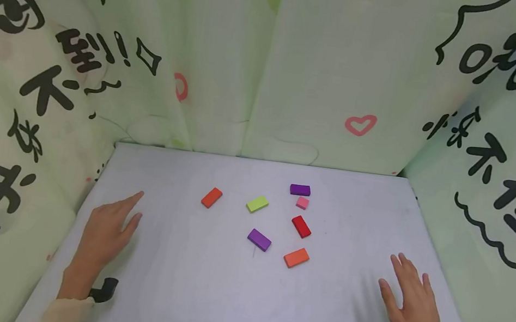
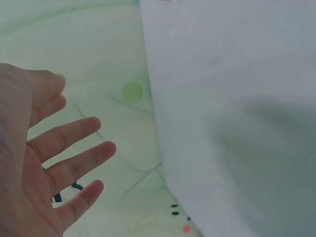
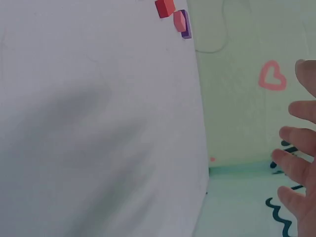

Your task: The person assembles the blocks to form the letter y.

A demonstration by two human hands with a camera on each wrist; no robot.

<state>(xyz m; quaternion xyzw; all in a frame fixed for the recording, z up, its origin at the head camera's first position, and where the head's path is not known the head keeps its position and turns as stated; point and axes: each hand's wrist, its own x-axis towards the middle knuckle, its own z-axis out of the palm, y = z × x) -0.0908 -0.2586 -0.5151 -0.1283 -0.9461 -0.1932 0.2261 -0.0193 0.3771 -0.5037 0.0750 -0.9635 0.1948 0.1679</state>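
Around the green block (image 1: 257,204), six more blocks (image 1: 259,240) are scattered, apparently none yet arranged; well to its either side, nothing is held by the outstretched left hand (image 1: 104,231) or right hand (image 1: 413,308).

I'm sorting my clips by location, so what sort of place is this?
Probably a small cloth-screened filming or work booth, though that's a guess: pale green printed cloth hangs on three sides of a white tabletop, where small coloured blocks lie scattered.

Seven blocks (image 1: 257,204) lie on the table (image 1: 200,290) — between left hand (image 1: 106,229) and right hand (image 1: 414,309) — with a curtain (image 1: 310,69) behind.
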